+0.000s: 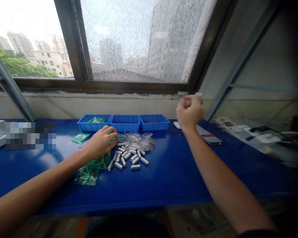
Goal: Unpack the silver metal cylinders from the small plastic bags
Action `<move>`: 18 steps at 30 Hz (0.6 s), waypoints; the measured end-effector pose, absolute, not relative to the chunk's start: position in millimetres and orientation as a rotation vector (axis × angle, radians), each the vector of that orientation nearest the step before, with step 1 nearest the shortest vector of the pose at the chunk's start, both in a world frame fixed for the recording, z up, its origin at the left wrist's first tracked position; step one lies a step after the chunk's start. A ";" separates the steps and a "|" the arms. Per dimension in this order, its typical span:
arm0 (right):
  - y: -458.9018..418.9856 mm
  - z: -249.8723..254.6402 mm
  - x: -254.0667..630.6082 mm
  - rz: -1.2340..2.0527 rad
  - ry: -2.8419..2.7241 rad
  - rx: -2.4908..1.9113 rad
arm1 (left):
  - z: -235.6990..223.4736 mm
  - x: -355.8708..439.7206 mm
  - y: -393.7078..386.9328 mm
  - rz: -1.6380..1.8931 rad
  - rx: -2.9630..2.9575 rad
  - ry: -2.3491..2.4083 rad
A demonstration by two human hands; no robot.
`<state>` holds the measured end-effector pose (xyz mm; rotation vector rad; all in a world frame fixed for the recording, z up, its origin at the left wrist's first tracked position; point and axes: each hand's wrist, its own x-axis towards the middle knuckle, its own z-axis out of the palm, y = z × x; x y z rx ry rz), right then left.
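Observation:
My left hand [102,141] rests curled on the blue table [178,172], its fingertips at the edge of a heap of small silver cylinders [129,158]. Under and beside that hand lie green-filled plastic bags [90,170]. Behind the cylinders sits a pile of small clear bags [138,138]. My right hand [189,111] is raised above the table near the window sill, fingers pinched on a small pale item [198,95] that I cannot make out clearly.
Three blue trays [124,123] stand in a row against the wall; the left one holds green bags. A phone [210,136] and a white oval object [176,125] lie at the right. White devices with cables [250,135] fill the far right.

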<state>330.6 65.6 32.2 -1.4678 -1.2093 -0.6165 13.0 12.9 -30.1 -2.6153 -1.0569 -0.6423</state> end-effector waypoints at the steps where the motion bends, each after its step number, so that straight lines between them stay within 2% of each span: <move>1: 65.4 26.9 325.5 -0.596 -1.343 -1.552 | -29.8 13.3 12.6 -0.646 -2.619 -1.057; 5: 66.4 10.0 308.5 -0.426 -1.738 -1.806 | -27.4 12.9 11.2 -0.779 -2.596 -1.123; 9: 58.5 8.2 289.5 -0.348 -1.831 -1.672 | -19.6 12.9 5.6 -1.067 -2.544 -1.336; 11: 49.4 8.4 272.6 -0.162 -1.942 -1.538 | -15.4 13.8 2.3 -1.186 -2.538 -1.476; 14: 32.1 4.3 240.3 0.475 -2.096 -1.373 | -12.7 15.1 0.0 -1.359 -2.512 -1.612; 18: 11.1 -3.8 207.9 1.426 -1.859 -1.175 | -14.8 14.5 -0.1 -1.422 -2.479 -1.458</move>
